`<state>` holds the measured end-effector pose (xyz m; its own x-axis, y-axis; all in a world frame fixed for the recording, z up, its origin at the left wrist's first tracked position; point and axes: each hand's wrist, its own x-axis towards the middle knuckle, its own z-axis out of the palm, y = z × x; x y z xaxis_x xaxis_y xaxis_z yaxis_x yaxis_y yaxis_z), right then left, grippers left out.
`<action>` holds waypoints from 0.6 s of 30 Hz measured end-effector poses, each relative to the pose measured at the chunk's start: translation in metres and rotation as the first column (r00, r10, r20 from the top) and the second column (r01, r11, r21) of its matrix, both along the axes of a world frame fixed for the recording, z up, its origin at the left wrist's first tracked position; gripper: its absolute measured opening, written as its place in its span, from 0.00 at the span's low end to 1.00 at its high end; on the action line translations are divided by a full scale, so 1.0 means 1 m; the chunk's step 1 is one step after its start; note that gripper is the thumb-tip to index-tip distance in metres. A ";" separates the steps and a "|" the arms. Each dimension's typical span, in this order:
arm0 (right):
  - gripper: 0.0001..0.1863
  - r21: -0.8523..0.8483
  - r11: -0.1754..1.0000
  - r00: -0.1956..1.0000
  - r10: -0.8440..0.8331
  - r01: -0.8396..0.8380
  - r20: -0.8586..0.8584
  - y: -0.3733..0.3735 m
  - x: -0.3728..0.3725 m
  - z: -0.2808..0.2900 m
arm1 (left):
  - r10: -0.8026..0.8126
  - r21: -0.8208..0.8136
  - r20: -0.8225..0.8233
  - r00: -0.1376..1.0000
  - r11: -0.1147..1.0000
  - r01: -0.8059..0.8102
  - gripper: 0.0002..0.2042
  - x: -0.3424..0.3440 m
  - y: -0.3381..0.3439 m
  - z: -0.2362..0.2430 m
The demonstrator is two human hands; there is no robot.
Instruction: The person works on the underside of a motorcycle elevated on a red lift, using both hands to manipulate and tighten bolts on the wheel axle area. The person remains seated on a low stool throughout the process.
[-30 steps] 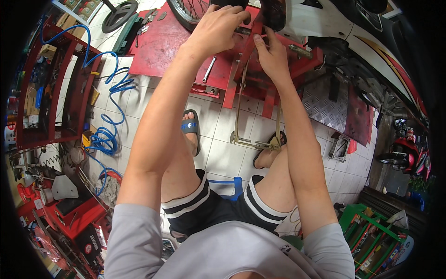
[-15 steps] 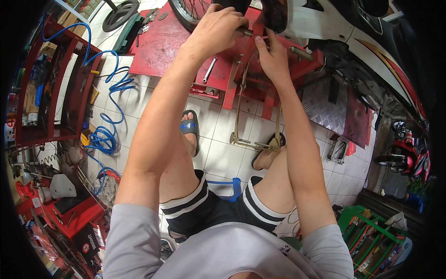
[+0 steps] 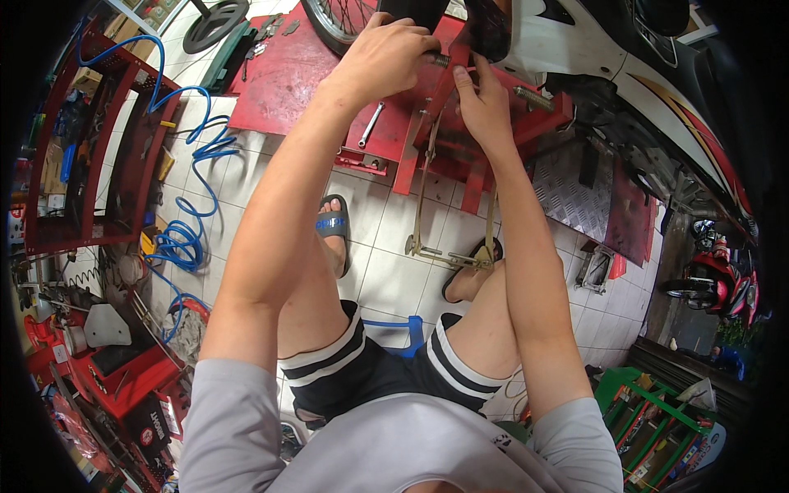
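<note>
My left hand point(image 3: 388, 56) is closed around the end of a threaded clamp screw point(image 3: 439, 59), its grip partly hidden by the fingers. Beside it, my right hand point(image 3: 485, 103) grips the red clamp point(image 3: 462, 57), thumb on the near side; its fingertips are partly hidden. A second screw with a coil point(image 3: 534, 99) sticks out of the red frame to the right. Behind my hands stand a spoked wheel point(image 3: 337, 18) and the pale body of a motorcycle point(image 3: 567, 37). A combination wrench point(image 3: 371, 125) lies on the red lift platform point(image 3: 283, 103).
A metal pedal linkage point(image 3: 448, 256) hangs near my right foot. Coiled blue air hose point(image 3: 185, 246) and a red shelf rack point(image 3: 103, 164) are at left. A tread plate point(image 3: 575, 185) lies right. A green tool rack point(image 3: 657, 419) stands lower right, a blue stool point(image 3: 407, 337) between my legs.
Both hands stay at the clamp with almost the same grip. Only a slight shift of the whole view shows.
</note>
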<state>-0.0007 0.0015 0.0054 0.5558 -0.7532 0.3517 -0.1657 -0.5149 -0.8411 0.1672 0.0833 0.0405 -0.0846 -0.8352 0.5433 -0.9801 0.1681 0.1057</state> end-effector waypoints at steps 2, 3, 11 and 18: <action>0.22 -0.003 1.000 1.000 -0.001 0.001 0.006 -0.002 -0.002 -0.002 | -0.012 -0.017 -0.016 1.000 1.000 0.012 0.15 -0.005 -0.001 0.004; 0.22 -0.032 0.999 1.000 -0.001 0.001 0.017 -0.002 -0.001 -0.001 | 0.005 -0.026 -0.005 1.000 1.000 -0.005 0.15 -0.006 -0.002 0.005; 0.20 -0.010 1.000 1.000 0.004 -0.004 0.031 -0.001 0.002 -0.003 | 0.027 0.055 0.025 0.999 0.998 -0.028 0.18 -0.003 -0.002 -0.003; 0.20 -0.102 0.995 1.000 -0.011 0.014 0.029 0.001 0.001 -0.001 | -0.004 -0.023 -0.014 1.000 1.000 0.003 0.16 -0.007 -0.003 0.004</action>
<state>0.0003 0.0022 0.0043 0.5354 -0.7194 0.4425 -0.1493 -0.5963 -0.7888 0.1604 0.0803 0.0450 -0.0797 -0.8221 0.5638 -0.9780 0.1740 0.1154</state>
